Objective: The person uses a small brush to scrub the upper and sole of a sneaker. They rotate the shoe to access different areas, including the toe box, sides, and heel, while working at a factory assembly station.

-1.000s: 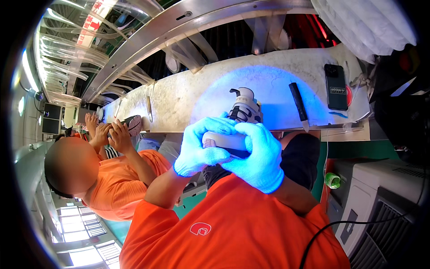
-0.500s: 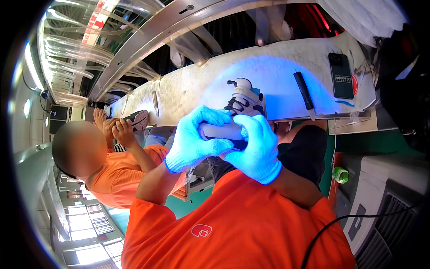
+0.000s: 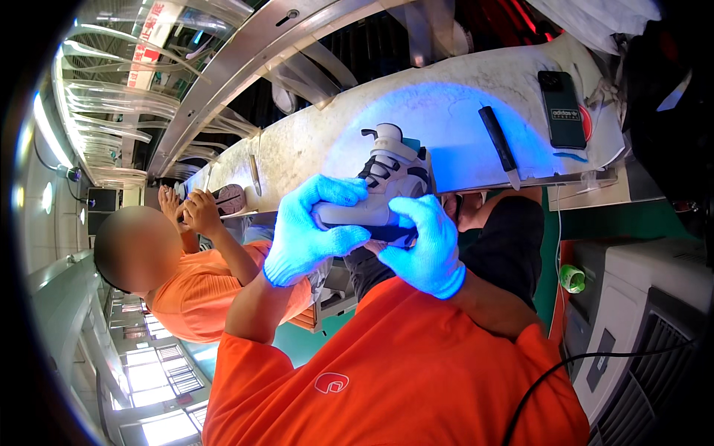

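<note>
Blue light fell in a round patch over the pale, stained surface (image 3: 297,152), its far edge bordered by a metal rail (image 3: 216,97) and hanging strips of clear plastic. At the middle of the near edge, held up in front of it, was a grey shoe (image 3: 383,195) with black laces, its toe toward the wearer and its tongue pointing to the far edge. Gloved in white knit tinted blue, the left hand (image 3: 316,227) grasped the toe, fingers on top and thumb below; the right hand (image 3: 428,253) grasped the shoe's right side, spread between upper and dark sole. Right of the shoe lay a black-handled knife (image 3: 498,141), blade tip at the near edge. Toward the right end rested a dark phone (image 3: 563,111), partly over a red round thing (image 3: 586,123), with a short blue strip (image 3: 570,157) just beside it. Farther left lay a slim tool (image 3: 255,175), and past it sat a co-worker (image 3: 216,290) in orange, hands raised near the near edge, next to a dark shoe (image 3: 230,199)
</note>
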Demonstrator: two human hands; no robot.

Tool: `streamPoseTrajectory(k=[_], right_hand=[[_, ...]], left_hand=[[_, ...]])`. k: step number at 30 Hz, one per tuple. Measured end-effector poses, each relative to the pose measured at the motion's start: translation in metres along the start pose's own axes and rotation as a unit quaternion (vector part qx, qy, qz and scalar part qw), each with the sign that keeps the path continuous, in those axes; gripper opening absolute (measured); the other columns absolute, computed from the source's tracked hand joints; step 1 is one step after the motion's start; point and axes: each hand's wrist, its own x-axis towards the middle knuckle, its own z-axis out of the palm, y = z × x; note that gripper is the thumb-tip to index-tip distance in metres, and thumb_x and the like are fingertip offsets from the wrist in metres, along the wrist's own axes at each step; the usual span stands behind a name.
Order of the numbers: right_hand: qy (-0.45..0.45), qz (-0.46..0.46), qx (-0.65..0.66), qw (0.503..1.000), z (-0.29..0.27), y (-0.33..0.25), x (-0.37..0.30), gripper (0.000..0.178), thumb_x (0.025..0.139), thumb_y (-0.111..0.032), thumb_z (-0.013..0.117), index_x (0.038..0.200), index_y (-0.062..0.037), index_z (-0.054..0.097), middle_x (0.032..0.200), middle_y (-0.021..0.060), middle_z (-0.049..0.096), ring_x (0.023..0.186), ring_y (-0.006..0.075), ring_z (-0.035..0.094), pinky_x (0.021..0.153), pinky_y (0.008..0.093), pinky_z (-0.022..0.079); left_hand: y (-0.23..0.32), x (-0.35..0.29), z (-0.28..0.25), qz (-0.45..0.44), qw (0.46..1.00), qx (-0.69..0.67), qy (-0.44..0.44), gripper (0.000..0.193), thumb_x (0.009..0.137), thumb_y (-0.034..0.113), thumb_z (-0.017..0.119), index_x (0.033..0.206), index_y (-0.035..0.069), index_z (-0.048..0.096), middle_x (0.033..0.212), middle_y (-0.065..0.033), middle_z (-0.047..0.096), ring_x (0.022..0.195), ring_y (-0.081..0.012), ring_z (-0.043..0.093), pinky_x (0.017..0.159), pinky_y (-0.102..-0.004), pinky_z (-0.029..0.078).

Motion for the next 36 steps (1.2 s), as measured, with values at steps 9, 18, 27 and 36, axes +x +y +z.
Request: streamPoseTrajectory(k=[9,18,27,36], right_hand=[[-0.005,-0.008,-0.01,1.0,0.003,0.007,0.015,0.076,0.073,-0.026,0.106,0.133,-0.005,0.065,0.11,0.0139,0.068,0.093,0.0333,0.071,0.078,0.0434,0.06],[-0.073,0.023,-0.03,0.997,0.016,0.019,0.045,0.075,0.07,-0.033,0.102,0.131,-0.0084,0.065,0.109,0.0131,0.067,0.099,0.0364,0.071,0.083,0.0488,0.06],[0.006,0.058,-0.004,0.998,0.005,0.03,0.021,0.063,0.072,-0.033,0.106,0.112,-0.0062,0.065,0.104,0.0127,0.067,0.093,0.0344,0.071,0.075,0.0447,0.059],[-0.007,0.045,0.073,0.996,0.007,0.044,0.019,0.055,0.072,-0.024,0.105,0.106,-0.0062,0.066,0.1,0.0125,0.067,0.086,0.0325,0.069,0.071,0.0439,0.057]], left_hand=[[-0.003,0.011,-0.012,-0.007,1.0,-0.016,-0.008,0.05,0.076,0.014,0.101,0.114,-0.001,0.073,0.128,-0.0177,0.078,0.133,-0.0283,0.07,0.116,-0.0443,0.054],[0.04,0.038,-0.018,-0.024,0.972,0.229,-0.051,0.054,0.073,0.02,0.105,0.112,0.003,0.072,0.121,-0.014,0.077,0.114,-0.0223,0.074,0.101,-0.0389,0.06],[0.04,0.059,-0.021,-0.049,0.97,0.232,-0.055,0.053,0.073,0.022,0.107,0.107,0.0,0.072,0.117,-0.0125,0.078,0.104,-0.0151,0.073,0.09,-0.0343,0.062],[0.03,0.062,-0.033,-0.007,0.974,0.21,-0.081,0.053,0.07,0.02,0.109,0.104,0.002,0.072,0.122,-0.0142,0.079,0.11,-0.0187,0.074,0.095,-0.0353,0.061]])
